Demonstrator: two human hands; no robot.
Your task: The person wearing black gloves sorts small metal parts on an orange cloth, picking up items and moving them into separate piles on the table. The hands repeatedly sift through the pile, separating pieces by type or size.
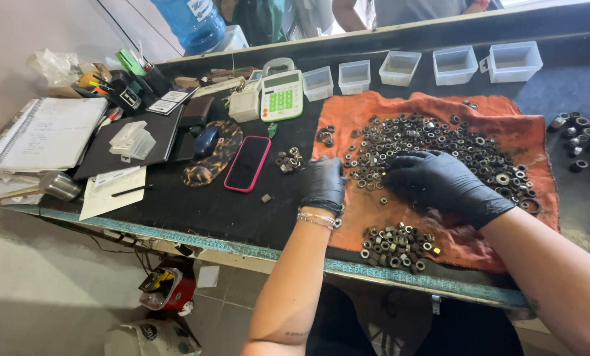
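A: Head view: why the small near pile of dark metal nuts (396, 245)?
B: Likely sorted apart. Both black-gloved hands, left (323, 184) and right (440, 181), rest spread, gripping nothing, on the big heap (440, 142) across the orange cloth (539, 142); empty clear plastic tubs (454, 64) line the desk's far edge.

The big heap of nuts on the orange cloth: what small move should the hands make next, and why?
Probably the right hand should draw a few nuts out of the big heap toward the small pile near the cloth's front edge. Its gloved fingers already rest on the heap, and the left hand lies at its edge.
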